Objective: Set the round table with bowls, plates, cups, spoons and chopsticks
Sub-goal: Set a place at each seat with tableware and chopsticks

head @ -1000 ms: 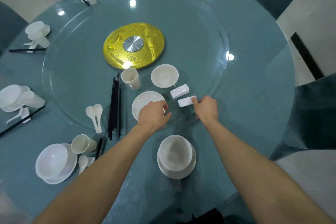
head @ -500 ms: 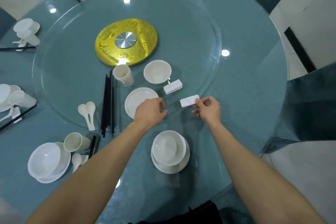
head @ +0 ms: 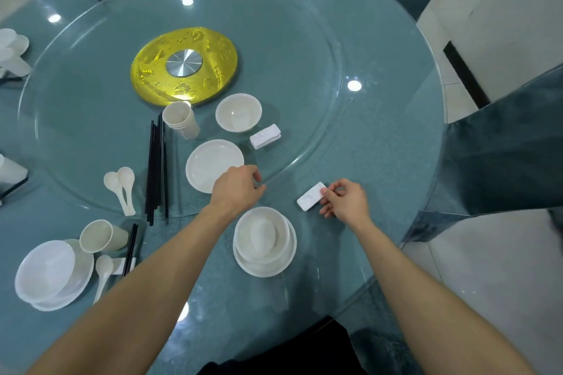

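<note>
My right hand (head: 345, 199) pinches a small white rectangular rest (head: 310, 201) low over the table, right of a white bowl stacked on a plate (head: 263, 240) at the near edge. My left hand (head: 237, 187) hovers with loosely curled fingers and holds nothing, at the rim of the glass turntable (head: 304, 70) beside a white plate (head: 210, 163). On the turntable lie stacked white rests (head: 265, 136), a bowl (head: 238, 112), stacked cups (head: 181, 119), black chopsticks (head: 156, 173) and two spoons (head: 122, 187).
A set place at near left has a bowl on a plate (head: 51, 274), a tipped cup (head: 102, 236), a spoon (head: 102, 274) and chopsticks (head: 130, 248). More settings ring the far edge. A gold disc (head: 184, 65) marks the centre. Covered chairs (head: 502, 146) stand at right.
My right hand has carried the white rest off the turntable, rightwards and toward me, down to the table beside the near bowl. My left hand stays about where it was.
</note>
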`<control>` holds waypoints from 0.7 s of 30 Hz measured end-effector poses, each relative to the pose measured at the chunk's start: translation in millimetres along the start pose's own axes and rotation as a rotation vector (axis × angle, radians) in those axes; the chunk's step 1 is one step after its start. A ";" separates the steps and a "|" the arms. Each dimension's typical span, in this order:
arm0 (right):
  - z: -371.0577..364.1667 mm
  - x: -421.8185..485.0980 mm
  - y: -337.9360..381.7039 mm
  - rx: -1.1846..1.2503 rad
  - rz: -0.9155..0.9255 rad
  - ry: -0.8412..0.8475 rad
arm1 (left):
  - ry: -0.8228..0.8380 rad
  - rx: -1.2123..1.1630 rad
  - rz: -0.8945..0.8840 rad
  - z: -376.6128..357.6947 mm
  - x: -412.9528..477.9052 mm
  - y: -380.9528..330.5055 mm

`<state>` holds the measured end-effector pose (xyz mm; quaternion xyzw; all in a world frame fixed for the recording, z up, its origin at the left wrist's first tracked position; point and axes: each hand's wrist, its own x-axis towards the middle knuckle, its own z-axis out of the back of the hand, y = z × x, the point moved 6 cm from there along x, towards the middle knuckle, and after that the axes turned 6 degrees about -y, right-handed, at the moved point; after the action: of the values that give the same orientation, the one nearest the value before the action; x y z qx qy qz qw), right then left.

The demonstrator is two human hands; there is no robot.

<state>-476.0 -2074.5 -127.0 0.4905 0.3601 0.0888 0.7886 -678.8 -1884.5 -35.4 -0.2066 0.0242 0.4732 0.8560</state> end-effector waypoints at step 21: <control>6.0 -12.2 1.5 -0.515 0.052 -0.176 | -0.201 0.060 0.221 49.6 0.8 79.1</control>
<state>-480.5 -2084.1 -118.3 0.2888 0.2428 0.1548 0.9131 -750.9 -1828.3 -16.5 -0.1287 -0.0248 0.5817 0.8027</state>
